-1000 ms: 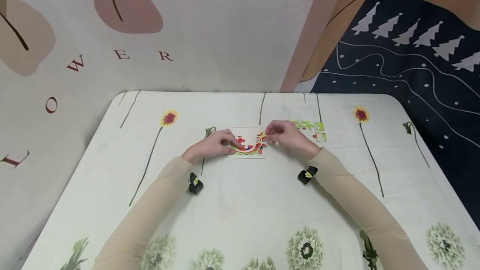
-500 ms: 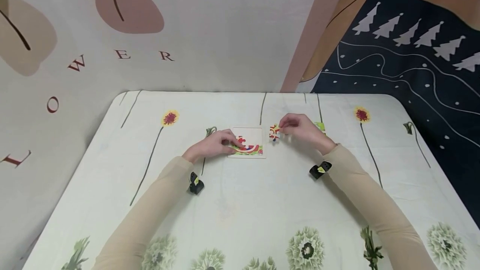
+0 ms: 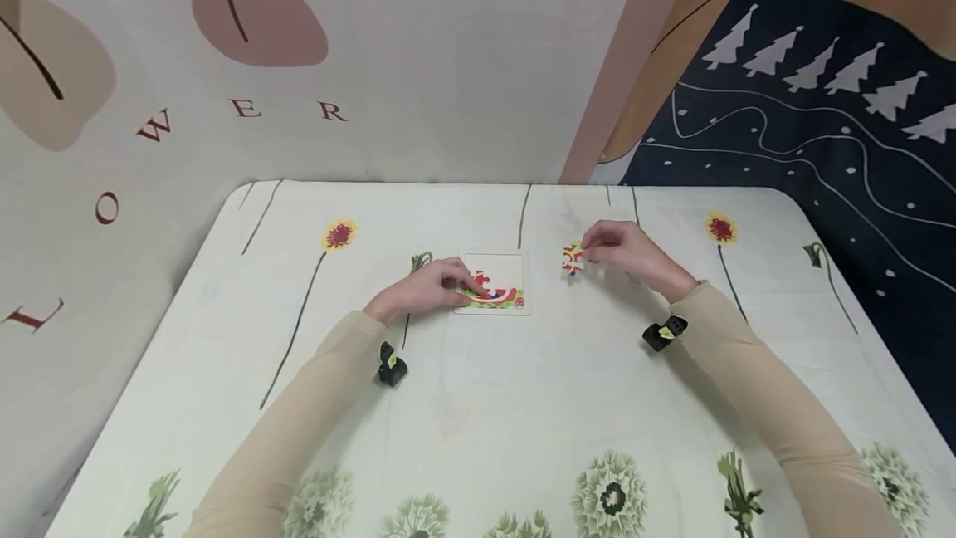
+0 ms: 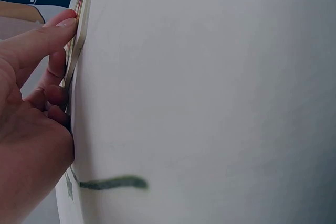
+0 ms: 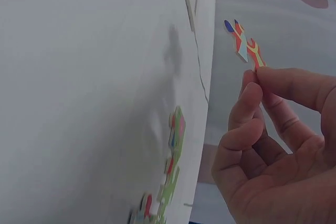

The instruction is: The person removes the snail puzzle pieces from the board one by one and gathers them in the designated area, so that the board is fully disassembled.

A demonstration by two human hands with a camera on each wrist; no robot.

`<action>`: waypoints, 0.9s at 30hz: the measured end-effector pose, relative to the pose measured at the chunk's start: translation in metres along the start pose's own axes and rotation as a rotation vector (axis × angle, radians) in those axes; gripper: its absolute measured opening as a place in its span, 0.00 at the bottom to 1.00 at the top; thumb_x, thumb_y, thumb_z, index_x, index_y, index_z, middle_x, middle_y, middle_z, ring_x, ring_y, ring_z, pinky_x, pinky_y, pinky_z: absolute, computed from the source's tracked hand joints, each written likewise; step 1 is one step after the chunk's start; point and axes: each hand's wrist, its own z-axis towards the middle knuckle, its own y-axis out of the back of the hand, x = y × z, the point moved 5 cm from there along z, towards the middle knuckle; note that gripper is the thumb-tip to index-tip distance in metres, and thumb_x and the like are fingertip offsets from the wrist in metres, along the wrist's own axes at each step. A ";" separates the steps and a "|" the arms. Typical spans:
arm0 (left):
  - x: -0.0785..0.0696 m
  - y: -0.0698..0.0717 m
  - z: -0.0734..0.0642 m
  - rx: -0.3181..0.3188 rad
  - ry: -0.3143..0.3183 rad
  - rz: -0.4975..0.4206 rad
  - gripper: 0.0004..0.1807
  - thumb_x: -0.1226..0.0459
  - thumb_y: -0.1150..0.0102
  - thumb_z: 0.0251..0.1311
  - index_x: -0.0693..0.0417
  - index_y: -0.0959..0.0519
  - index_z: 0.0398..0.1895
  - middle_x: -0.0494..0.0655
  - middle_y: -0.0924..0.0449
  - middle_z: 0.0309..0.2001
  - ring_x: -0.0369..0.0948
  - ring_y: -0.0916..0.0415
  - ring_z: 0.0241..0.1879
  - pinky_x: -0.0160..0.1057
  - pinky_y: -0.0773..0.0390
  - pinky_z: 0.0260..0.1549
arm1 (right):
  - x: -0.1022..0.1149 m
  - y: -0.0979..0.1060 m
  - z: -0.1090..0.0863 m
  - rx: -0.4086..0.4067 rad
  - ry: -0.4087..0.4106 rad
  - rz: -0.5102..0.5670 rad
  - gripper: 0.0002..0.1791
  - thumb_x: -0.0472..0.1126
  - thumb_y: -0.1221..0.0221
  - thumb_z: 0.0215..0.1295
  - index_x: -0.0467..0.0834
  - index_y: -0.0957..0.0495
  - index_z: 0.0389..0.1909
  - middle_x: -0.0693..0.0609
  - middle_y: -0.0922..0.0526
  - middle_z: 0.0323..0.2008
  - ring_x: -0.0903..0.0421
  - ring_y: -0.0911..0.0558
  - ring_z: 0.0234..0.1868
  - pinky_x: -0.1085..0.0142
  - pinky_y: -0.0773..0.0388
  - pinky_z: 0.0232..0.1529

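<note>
A square puzzle board (image 3: 502, 264) lies flat on the table, with joined red, white and green puzzle pieces (image 3: 508, 299) along its near side. My left hand (image 3: 426, 287) rests at the board's left side, thumb and fingertips on those pieces. Seen from the left wrist, the thumb (image 4: 65, 23) lies at the board's edge. To the right of the board, my right hand (image 3: 631, 254) pinches a red and yellow puzzle piece (image 3: 571, 260) between thumb and index finger. In the right wrist view this puzzle piece (image 5: 241, 45) is held up above the cloth.
Green-edged loose puzzle pieces (image 5: 176, 140) lie on the table beneath the right hand; in the head view that hand covers them. A white cloth (image 3: 478, 413) printed with flowers covers the table. A patterned wall hanging (image 3: 463, 65) rises behind its far edge.
My right hand has lifted the red and yellow puzzle piece off the board's right side and carried it rightward, over the loose pieces. My left hand has stayed in place.
</note>
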 end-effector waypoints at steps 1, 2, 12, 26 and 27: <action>0.000 0.000 0.000 0.000 0.000 -0.001 0.14 0.69 0.37 0.62 0.54 0.14 0.50 0.51 0.23 0.53 0.45 0.33 0.50 0.40 0.36 0.51 | -0.002 0.002 -0.001 0.001 -0.008 -0.007 0.10 0.36 0.40 0.67 0.36 0.21 0.46 0.48 0.17 0.40 0.61 0.24 0.36 0.68 0.29 0.37; 0.000 0.000 0.000 0.000 0.001 -0.002 0.14 0.69 0.37 0.62 0.54 0.14 0.50 0.51 0.23 0.53 0.45 0.33 0.50 0.40 0.36 0.51 | -0.003 0.003 -0.001 0.001 -0.015 -0.017 0.10 0.37 0.40 0.68 0.36 0.21 0.45 0.48 0.17 0.39 0.59 0.24 0.36 0.67 0.29 0.36; -0.002 -0.001 -0.001 0.009 0.005 -0.022 0.14 0.69 0.38 0.63 0.53 0.14 0.51 0.50 0.24 0.51 0.44 0.35 0.47 0.39 0.37 0.48 | -0.014 0.016 -0.007 0.002 -0.055 -0.073 0.09 0.37 0.41 0.69 0.37 0.21 0.45 0.44 0.17 0.41 0.56 0.25 0.35 0.67 0.28 0.33; -0.002 0.000 -0.001 0.003 0.006 -0.033 0.14 0.70 0.38 0.63 0.55 0.14 0.50 0.51 0.23 0.52 0.44 0.34 0.49 0.40 0.37 0.50 | -0.029 0.030 -0.015 -0.002 -0.062 -0.104 0.12 0.38 0.40 0.68 0.34 0.21 0.46 0.46 0.16 0.37 0.58 0.24 0.35 0.68 0.29 0.37; -0.002 0.000 -0.001 0.003 0.004 -0.034 0.14 0.70 0.38 0.63 0.54 0.14 0.51 0.51 0.23 0.52 0.44 0.33 0.49 0.40 0.37 0.50 | -0.031 0.030 -0.015 -0.001 -0.065 -0.110 0.12 0.38 0.40 0.68 0.34 0.21 0.47 0.46 0.16 0.37 0.57 0.24 0.35 0.68 0.29 0.38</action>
